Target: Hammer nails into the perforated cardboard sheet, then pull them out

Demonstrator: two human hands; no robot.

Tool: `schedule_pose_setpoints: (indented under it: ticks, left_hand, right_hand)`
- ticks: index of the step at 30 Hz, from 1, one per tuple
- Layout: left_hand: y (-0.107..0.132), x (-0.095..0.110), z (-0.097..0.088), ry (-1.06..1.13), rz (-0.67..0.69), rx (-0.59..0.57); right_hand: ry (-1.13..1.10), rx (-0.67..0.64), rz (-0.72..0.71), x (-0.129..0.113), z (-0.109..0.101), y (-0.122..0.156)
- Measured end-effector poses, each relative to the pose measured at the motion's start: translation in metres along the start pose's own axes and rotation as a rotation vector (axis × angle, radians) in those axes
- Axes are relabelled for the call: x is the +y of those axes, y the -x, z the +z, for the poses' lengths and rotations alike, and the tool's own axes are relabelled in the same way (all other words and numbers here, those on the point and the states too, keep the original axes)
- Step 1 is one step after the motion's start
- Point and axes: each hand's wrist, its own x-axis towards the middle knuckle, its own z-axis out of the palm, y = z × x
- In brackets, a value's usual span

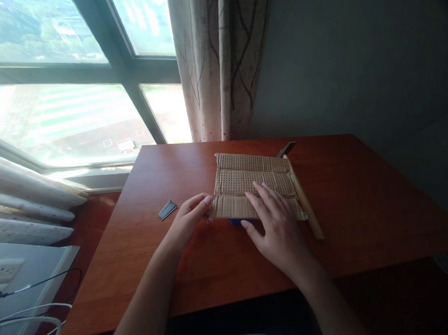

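A sheet of cardboard [234, 179] lies on the wooden table, creased into strips, with rows of small holes over its far and middle parts. My left hand [189, 212] pinches the sheet's near left corner between thumb and fingers. Over the near right part of the cardboard, my right hand [278, 225] is open with its fingers spread. Whether its fingertips press on the sheet I cannot tell. A blue object [238, 221] peeks out from under the near edge, mostly hidden. Along the right side lies a hammer [305, 203] with a wooden handle and a dark head.
A small bundle of nails [167, 210] lies left of my left hand on the table [363, 204]. Beyond the table are a window [72, 116] and a patterned curtain [206, 62]. White cables [36, 320] and a wall socket [6, 272] are at the lower left.
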Motion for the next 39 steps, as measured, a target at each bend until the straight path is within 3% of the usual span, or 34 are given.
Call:
schedule_pose_setpoints:
  ticks: [21,39]
  left_hand:
    - [0.002,0.004,0.001,0.101,-0.039,0.066]
    - [0.008,0.005,0.002,0.181,-0.028,-0.041]
  right_hand:
    - [-0.033,-0.102,-0.175,0.012,0.001,-0.018]
    - [-0.079,0.077,-0.187,0.006,-0.008,0.002]
